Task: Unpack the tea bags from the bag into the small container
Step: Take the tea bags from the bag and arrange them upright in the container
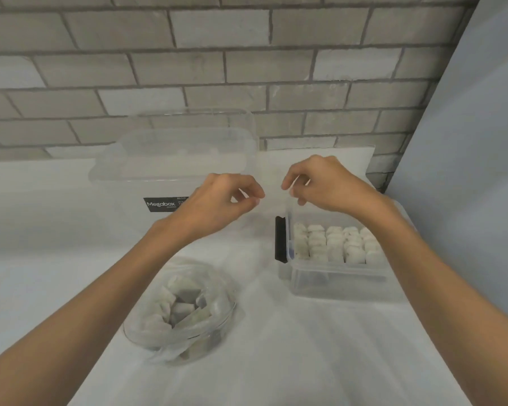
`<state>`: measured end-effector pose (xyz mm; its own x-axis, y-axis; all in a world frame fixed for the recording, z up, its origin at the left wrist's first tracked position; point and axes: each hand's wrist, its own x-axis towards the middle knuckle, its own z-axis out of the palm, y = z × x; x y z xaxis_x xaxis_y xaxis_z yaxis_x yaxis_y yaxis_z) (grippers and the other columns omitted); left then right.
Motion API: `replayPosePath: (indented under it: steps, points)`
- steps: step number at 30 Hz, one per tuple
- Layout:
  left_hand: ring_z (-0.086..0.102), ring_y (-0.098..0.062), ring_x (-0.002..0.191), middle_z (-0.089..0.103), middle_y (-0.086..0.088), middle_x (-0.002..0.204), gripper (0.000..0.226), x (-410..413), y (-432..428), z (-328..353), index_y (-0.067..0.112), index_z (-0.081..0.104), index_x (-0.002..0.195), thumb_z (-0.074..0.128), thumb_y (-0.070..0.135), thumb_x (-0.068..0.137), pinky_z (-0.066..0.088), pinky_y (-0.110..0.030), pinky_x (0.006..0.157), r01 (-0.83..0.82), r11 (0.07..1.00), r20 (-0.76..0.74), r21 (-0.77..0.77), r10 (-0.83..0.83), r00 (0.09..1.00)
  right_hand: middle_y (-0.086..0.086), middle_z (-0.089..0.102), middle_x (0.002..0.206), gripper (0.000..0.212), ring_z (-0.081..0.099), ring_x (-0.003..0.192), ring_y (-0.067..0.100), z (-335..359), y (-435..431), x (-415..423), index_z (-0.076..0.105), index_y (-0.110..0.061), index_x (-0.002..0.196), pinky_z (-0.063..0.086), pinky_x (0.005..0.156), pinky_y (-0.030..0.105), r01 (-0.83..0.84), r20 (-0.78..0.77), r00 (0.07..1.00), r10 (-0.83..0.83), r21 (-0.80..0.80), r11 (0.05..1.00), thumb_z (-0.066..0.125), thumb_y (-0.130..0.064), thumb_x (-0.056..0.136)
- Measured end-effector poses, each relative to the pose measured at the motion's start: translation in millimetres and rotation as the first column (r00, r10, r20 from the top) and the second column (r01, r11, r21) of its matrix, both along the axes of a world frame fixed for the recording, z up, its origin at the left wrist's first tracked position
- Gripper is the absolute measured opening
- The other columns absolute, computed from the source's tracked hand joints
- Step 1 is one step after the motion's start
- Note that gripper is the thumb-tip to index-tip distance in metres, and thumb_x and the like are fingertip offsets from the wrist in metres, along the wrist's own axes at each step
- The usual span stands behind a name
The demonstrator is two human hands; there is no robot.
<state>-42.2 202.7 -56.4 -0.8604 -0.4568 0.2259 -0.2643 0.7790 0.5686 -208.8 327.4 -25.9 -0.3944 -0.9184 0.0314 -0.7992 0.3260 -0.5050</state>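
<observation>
**Item 1.** Small clear plastic container (335,284), rectangular, with a black clip latch (280,243) on its left end. It stands on the white desk (305,347), to the right and at middle depth. Pale tea bags (335,244) stand on edge inside it in tight rows, probably packed that way to fit more in.

**Item 2.** Clear plastic bag (217,291), crumpled, with its mouth spread open upward. It sits near and left of the container, well apart from it. Loose grey-white tea bags (182,309) lie jumbled inside, so by this judgement the unpacking is only part done.

**Item 3.** Clear lid (288,218) of the small container, seen only as a faint upright edge at the container's left end.

**Item 4.** Right hand (320,183), raised above the container's far-left corner. Its grip is narrow, with thumb and forefinger pinching what appears to be the lid's top edge, likely to keep the lid clear of the opening.

**Item 5.** Left hand (226,200), raised level with the right and just left of it. Its fingers are curled and the thumb meets the forefinger, but whether this grip holds anything cannot be told.

**Item 6.** Large clear lidded box with a black "Megabox" label (170,153), far left, against the grey brick wall (217,68).
</observation>
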Motion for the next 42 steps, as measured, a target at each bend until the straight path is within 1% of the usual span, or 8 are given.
replayPosePath:
  steps: [4,11,14,18,21,26,36,42]
  points:
    - [0.059,0.01,0.083,0.069,0.018,0.091,0.011,47,-11,-9,0.026,0.071,0.096,0.064,0.019,0.09,0.042,-0.005,0.072,-0.051,0.999,0.066,0.01,0.051,0.997,-0.005,0.068,0.076,0.016,0.068,0.07,0.003,2,-16,50,0.068,-0.024,0.089,0.045,0.061,0.016,-0.138,0.094,0.986,0.137,0.004,0.99,0.058,-0.013,0.09]
    - [0.062,-0.004,0.074,0.066,0.018,0.075,0.014,113,-27,-42,0.034,0.068,0.077,0.063,0.025,0.087,0.05,-0.026,0.073,-0.185,0.983,0.33,-0.004,0.176,0.927,-0.008,0.063,0.066,0.017,0.067,0.064,0.007,-47,-51,116,0.072,-0.012,0.096,0.046,0.055,0.014,-0.343,0.213,0.927,0.308,0.15,0.927,0.057,-0.01,0.089]
    - [0.061,-0.012,0.081,0.064,0.014,0.08,0.015,123,-25,-58,0.035,0.064,0.072,0.061,0.028,0.085,0.051,-0.03,0.076,-0.218,0.976,0.522,-0.027,0.199,0.829,0.004,0.067,0.084,0.022,0.07,0.075,0.018,-75,-58,141,0.071,-0.006,0.096,0.045,0.054,0.013,-0.383,0.24,0.913,0.33,0.224,0.896,0.051,-0.004,0.089]
    - [0.062,-0.023,0.096,0.062,0.001,0.105,0.014,127,-28,-84,0.028,0.067,0.097,0.059,0.03,0.087,0.05,-0.032,0.082,-0.291,0.942,0.63,-0.17,0.331,0.702,0.014,0.051,0.113,0.026,0.06,0.091,0.031,-106,-64,163,0.06,-0.001,0.108,0.053,0.079,0.037,-0.321,0.153,0.946,0.286,0.307,0.896,0.044,0.002,0.088]
    - [0.061,-0.022,0.103,0.061,-0.001,0.114,0.029,126,-29,-98,0.023,0.061,0.117,0.06,0.031,0.089,0.048,-0.03,0.082,-0.317,0.929,0.61,-0.189,0.364,0.704,0.013,0.046,0.101,0.014,0.054,0.084,0.03,-116,-66,169,0.045,-0.005,0.075,0.045,0.065,0.035,-0.259,0.098,0.966,0.24,0.339,0.904,0.045,0.004,0.087]
    - [0.062,-0.022,0.103,0.065,0.0,0.113,0.029,122,-28,-105,0.021,0.063,0.118,0.06,0.029,0.091,0.049,-0.032,0.082,-0.38,0.915,0.529,-0.134,0.39,0.754,0.013,0.052,0.112,0.019,0.066,0.077,0.033,-132,-72,165,0.057,-0.002,0.103,0.058,0.071,0.043,-0.157,0.173,0.978,0.117,0.237,0.959,0.046,-0.002,0.088]
    - [0.06,-0.012,0.079,0.065,0.017,0.078,0.012,134,-36,-75,0.038,0.064,0.077,0.069,0.03,0.085,0.052,-0.036,0.081,-0.392,0.918,0.263,0.056,0.365,0.893,0.016,0.069,0.071,0.02,0.063,0.048,0.019,-118,-70,150,0.067,-0.005,0.092,0.052,0.047,0.02,-0.082,0.424,0.905,0.044,0.072,0.994,0.048,0.0,0.09]
    - [0.062,-0.011,0.08,0.068,0.017,0.079,0.016,147,-43,-46,0.046,0.064,0.073,0.069,0.036,0.085,0.052,-0.037,0.08,-0.423,0.903,0.144,0.069,0.411,0.9,0.017,0.07,0.079,0.028,0.064,0.049,0.017,-124,-70,151,0.066,-0.004,0.099,0.058,0.061,0.025,-0.15,0.31,0.946,0.096,0.157,0.976,0.043,0.007,0.087]
